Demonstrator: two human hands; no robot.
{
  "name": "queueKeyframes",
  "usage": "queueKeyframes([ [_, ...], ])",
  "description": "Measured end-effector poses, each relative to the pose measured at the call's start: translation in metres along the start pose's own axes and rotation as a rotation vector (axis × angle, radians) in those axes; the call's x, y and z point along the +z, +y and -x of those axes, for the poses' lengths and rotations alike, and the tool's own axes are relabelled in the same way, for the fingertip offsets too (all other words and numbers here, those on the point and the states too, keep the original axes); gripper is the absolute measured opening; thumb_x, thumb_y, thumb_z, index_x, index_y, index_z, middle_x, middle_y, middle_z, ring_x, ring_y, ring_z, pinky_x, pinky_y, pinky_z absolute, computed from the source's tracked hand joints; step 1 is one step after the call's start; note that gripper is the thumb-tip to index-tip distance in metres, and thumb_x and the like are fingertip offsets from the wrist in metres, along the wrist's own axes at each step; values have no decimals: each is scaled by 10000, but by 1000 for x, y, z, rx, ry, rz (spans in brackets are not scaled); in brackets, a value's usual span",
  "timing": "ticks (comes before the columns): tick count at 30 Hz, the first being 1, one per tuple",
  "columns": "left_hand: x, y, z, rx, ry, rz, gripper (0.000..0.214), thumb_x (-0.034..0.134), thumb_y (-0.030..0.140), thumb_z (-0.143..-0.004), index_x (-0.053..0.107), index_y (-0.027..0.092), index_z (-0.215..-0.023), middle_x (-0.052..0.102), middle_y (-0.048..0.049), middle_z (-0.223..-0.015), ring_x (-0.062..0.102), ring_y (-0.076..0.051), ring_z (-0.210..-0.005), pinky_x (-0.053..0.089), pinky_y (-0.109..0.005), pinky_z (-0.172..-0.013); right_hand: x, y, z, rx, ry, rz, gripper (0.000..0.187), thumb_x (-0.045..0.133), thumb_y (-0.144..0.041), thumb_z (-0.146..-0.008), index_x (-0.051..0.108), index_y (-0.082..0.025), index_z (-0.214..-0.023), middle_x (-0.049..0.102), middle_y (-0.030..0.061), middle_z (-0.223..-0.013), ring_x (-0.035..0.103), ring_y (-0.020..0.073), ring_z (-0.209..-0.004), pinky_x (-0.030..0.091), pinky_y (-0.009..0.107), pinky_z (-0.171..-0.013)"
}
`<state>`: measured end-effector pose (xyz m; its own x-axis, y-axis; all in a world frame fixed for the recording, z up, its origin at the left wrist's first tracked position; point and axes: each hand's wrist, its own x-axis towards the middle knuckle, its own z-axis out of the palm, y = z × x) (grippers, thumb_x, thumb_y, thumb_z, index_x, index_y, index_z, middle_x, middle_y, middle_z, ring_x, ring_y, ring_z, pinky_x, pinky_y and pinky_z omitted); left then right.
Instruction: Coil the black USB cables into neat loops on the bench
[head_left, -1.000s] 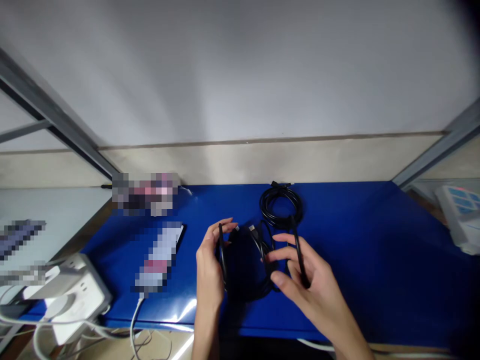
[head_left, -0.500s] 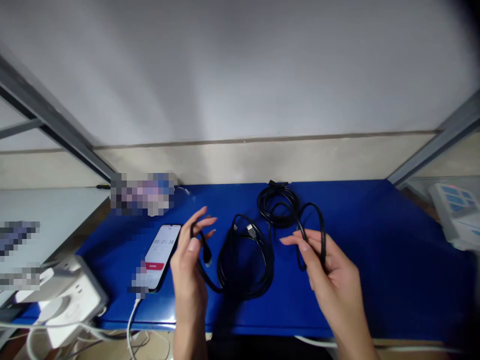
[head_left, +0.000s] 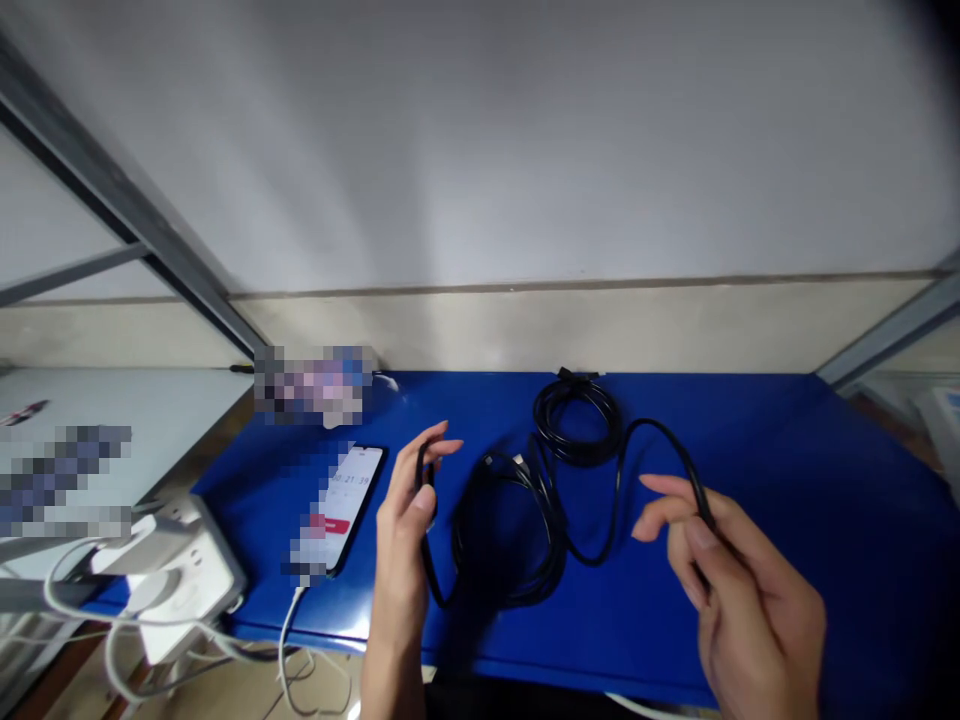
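My left hand [head_left: 409,520] pinches one end of a black cable [head_left: 600,545] between thumb and fingers, just above the blue mat [head_left: 787,480]. My right hand [head_left: 739,590] grips the same cable further along, at the right, with the strand arching up from it and sagging down between the hands. Between my hands a loosely coiled black cable bundle [head_left: 510,530] lies on the mat. A second, tighter black coil [head_left: 577,420] rests behind it near the wall.
A phone [head_left: 349,500] with a lit screen lies on the mat left of my left hand, a white lead running from it over the front edge. A white power strip [head_left: 176,580] with white cords sits at the far left. Grey metal frame bars slant at both sides.
My hands have moved apart: the left kept one cable end, the right pulled a strand out to the right, off the bundle. The view shifted slightly left.
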<state>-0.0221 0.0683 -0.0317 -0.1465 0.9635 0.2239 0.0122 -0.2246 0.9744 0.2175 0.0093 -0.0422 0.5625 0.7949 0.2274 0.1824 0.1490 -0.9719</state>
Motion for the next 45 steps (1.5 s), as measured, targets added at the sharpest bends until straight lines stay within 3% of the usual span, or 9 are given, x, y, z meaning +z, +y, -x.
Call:
queueKeyframes([
  [7, 6, 4, 2, 77, 5, -115, 379, 493, 489, -1121, 803, 279, -1184, 612, -88, -1569, 564, -337, -1438, 463, -497, -1182, 0, 1, 6, -112, 25, -62, 280, 674, -456, -1023, 808, -209, -1031, 695, 38, -744, 576, 165, -590, 466, 296, -538],
  [14, 13, -6, -1, 25, -1, -144, 404, 489, 508, -1120, 808, 261, -1106, 664, -93, -1467, 536, -321, -1465, 335, -490, -1282, 4, 19, -4, -184, -255, 115, 272, 556, -419, -1114, 760, -265, -1209, 797, 39, -1005, 764, 221, -933, 599, 345, -858],
  [20, 9, -13, -2, 30, -116, -152, 387, 491, 460, -1090, 743, 262, -1307, 556, -98, -1599, 448, -338, -1546, 280, -524, -1317, 22, 28, -5, 4, -409, 126, 433, 452, -472, -1146, 541, -251, -1507, 771, 26, -980, 689, 161, -719, 565, 287, -682],
  [24, 7, -18, -5, 1, -90, -243, 417, 478, 531, -1111, 767, 273, -1264, 613, -103, -1537, 478, -323, -1532, 299, -508, -1309, 29, 29, -3, 11, -523, 133, 556, 671, -457, -1040, 522, -247, -1533, 737, -11, -915, 598, 139, -633, 555, 272, -670],
  [28, 7, -18, -7, 22, -59, -286, 447, 513, 552, -1102, 802, 253, -939, 653, -85, -1500, 535, -319, -1481, 383, -428, -1238, 36, 33, 0, -58, -504, 166, 235, 766, -396, -959, 731, -234, -1125, 681, -20, -783, 582, 133, -614, 542, 247, -628],
  [31, 5, -12, -4, 81, 54, -278, 466, 588, 508, -1081, 724, 234, -729, 732, -79, -1222, 644, -285, -1282, 464, -349, -1073, 37, 31, 2, -132, -479, 134, 142, 681, -349, -1019, 731, -240, -943, 717, -1, -787, 616, 134, -629, 538, 235, -616],
  [36, 5, 6, 8, 29, 219, -231, 560, 590, 483, -1084, 508, 223, -595, 487, 16, -580, 453, -158, -571, 360, -300, -585, 31, 20, 5, -246, -327, 138, 144, 646, -316, -1064, 771, -261, -1021, 805, -9, -855, 617, 111, -566, 515, 218, -566],
  [41, 6, 11, 11, -68, 317, -115, 480, 617, 375, -1012, 422, 224, -600, 325, 41, -582, 256, -126, -522, 165, -301, -491, 23, 12, 5, -295, -160, 183, 150, 652, -330, -1067, 767, -251, -1010, 790, -7, -809, 636, 113, -556, 491, 221, -547],
  [45, 3, 11, 9, -76, 233, 10, 299, 570, 216, -899, 429, 229, -635, 347, 40, -579, 274, -128, -502, 184, -295, -466, 18, 8, 0, -294, -40, 210, 170, 712, -366, -1033, 753, -231, -937, 655, -45, -607, 630, 124, -541, 485, 231, -565],
])
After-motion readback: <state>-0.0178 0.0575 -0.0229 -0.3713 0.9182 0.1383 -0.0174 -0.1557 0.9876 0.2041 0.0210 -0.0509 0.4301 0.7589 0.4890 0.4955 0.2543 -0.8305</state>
